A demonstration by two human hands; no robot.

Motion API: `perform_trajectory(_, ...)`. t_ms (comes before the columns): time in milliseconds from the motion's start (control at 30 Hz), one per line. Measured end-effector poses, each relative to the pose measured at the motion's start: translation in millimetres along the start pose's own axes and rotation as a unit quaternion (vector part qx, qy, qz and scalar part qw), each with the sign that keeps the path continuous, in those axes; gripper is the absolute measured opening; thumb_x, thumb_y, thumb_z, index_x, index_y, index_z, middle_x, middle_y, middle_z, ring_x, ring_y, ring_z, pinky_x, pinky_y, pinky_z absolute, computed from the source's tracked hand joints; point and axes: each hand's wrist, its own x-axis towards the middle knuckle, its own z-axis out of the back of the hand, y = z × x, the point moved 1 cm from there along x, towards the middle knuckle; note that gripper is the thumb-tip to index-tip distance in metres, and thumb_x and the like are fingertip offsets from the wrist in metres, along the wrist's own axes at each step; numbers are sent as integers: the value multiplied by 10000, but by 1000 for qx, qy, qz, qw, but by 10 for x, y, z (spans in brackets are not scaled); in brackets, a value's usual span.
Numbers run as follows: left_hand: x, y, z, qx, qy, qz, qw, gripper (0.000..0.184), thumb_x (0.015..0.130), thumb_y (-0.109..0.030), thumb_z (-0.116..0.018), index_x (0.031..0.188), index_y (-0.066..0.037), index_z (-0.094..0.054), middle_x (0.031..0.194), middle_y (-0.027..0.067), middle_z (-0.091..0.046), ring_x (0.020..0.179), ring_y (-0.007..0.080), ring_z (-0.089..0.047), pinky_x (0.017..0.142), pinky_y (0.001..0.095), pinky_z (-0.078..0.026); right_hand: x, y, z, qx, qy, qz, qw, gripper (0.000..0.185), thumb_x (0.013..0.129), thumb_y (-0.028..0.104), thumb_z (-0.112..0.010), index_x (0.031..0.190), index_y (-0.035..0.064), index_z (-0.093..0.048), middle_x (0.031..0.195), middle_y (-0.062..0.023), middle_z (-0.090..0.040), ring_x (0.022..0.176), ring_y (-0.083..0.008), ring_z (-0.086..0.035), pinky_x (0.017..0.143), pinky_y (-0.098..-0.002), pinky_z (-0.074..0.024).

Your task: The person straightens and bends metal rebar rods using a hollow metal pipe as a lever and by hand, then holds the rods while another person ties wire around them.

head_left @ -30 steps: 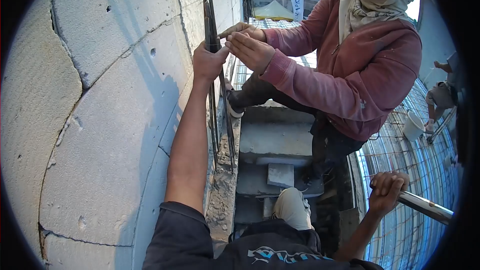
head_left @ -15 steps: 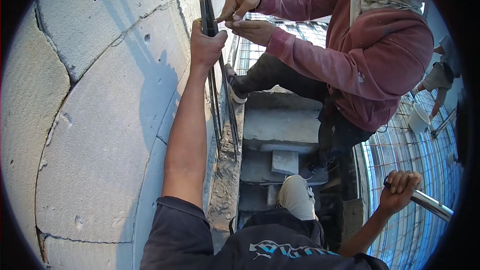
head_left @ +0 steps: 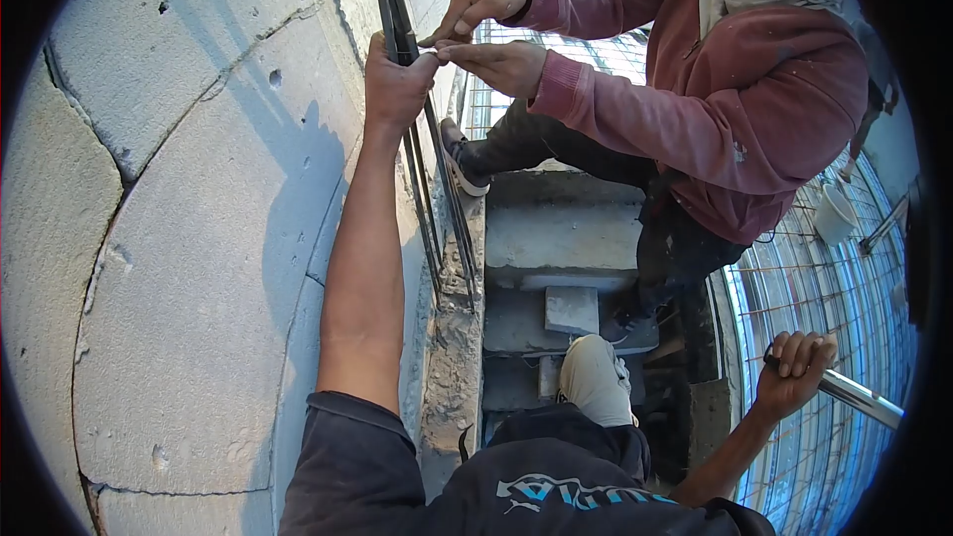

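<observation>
My left hand is closed around a bundle of dark upright steel bars beside the block wall. Just right of it, a co-worker in a faded red hooded top has both hands at the bars, fingertips near my thumb; a thin wire seems to run there, too fine to make out fully. My right hand, at the lower right, is wrapped round the end of a shiny metal pipe that slants down to the right.
A pale block wall fills the left side. Concrete steps with a loose block lie below. On the right is a rebar grid with a white bucket and part of another person.
The co-worker's hands have shifted at the bars, and the fingers have changed pose. The bars and my left hand appear farther left and higher. Both my hands keep their hold.
</observation>
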Motion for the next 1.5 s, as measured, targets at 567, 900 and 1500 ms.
perform_trajectory(567,93,218,56,-79,25,-14,996,300,815,-89,-756,1034,-37,-558,804,-1,-623,693,70,-587,596,244,-504,-77,54,-82,-50,7,13,999,236,1058,255,-453,896,107,-540,567,38,-344,474,-61,-351,527,-259,-364)
perform_trajectory(900,112,371,167,-114,78,-5,990,328,917,-143,-657,1196,-23,-533,1045,54,-656,917,150,-623,780,295,-520,-193,200,170,-40,8,-9,999,252,1059,280,-449,918,100,-556,589,40,-364,508,-69,-357,544,-259,-336)
perform_trajectory(1500,271,459,210,5,81,51,995,427,923,-173,-627,1276,20,-483,799,-3,-495,731,85,-470,688,257,-399,-948,806,697,-181,-341,0,923,217,966,232,-646,879,70,-529,548,21,-442,410,-82,-425,433,-281,-416)
